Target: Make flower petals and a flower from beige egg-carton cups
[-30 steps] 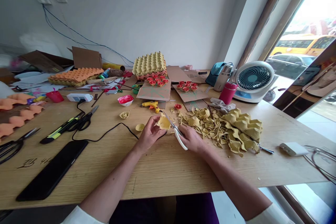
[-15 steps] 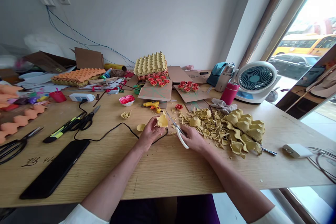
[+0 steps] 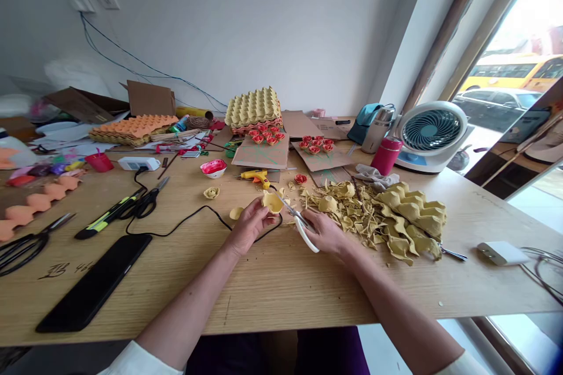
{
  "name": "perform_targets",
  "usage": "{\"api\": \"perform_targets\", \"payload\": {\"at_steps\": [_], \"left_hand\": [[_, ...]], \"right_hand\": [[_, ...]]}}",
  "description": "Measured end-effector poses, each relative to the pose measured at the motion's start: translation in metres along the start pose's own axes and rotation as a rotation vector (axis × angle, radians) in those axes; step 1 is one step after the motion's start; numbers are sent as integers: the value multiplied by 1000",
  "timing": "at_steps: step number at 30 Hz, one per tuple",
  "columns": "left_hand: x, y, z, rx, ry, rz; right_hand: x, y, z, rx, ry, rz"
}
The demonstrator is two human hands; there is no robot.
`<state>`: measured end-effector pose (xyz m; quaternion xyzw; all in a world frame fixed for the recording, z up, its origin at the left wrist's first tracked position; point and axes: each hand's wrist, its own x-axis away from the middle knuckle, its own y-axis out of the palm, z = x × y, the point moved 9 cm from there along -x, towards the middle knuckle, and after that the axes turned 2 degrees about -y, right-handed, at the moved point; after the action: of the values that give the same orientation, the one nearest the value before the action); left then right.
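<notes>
Between the fingers of my left hand [image 3: 251, 225] is a yellow egg carton cup [image 3: 272, 203] with an uneven rim. My right hand [image 3: 324, 232] is closed round a pair of white-handled scissors [image 3: 303, 231], whose blades reach to the cup's right edge. Just behind my left hand lies a loose yellow cup piece [image 3: 236, 212]. A small yellow paper flower [image 3: 212, 193] sits farther left. Beyond the cup, a yellow glue gun [image 3: 255, 177] rests on the table near a single red flower [image 3: 301, 179].
Cut carton scraps [image 3: 365, 220] and a yellow carton section [image 3: 413, 205] lie right of my right hand. Red flowers stand on cardboard [image 3: 259, 155]. A black cable [image 3: 180, 228], a phone [image 3: 94, 284] and black scissors [image 3: 145, 202] are at left; a fan [image 3: 433, 135] stands back right.
My left hand has turned the cup so that its hollow shows more. The scissor blades now meet the cup's right rim; the right hand has barely shifted.
</notes>
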<state>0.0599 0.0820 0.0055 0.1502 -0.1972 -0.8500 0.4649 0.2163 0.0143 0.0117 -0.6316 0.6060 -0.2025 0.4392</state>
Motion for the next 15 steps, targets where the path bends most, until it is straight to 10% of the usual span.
{"api": "perform_targets", "payload": {"at_steps": [15], "left_hand": [[5,12,-8,-80,-51,-81]], "right_hand": [[2,-6,-7,135,1,14]]}}
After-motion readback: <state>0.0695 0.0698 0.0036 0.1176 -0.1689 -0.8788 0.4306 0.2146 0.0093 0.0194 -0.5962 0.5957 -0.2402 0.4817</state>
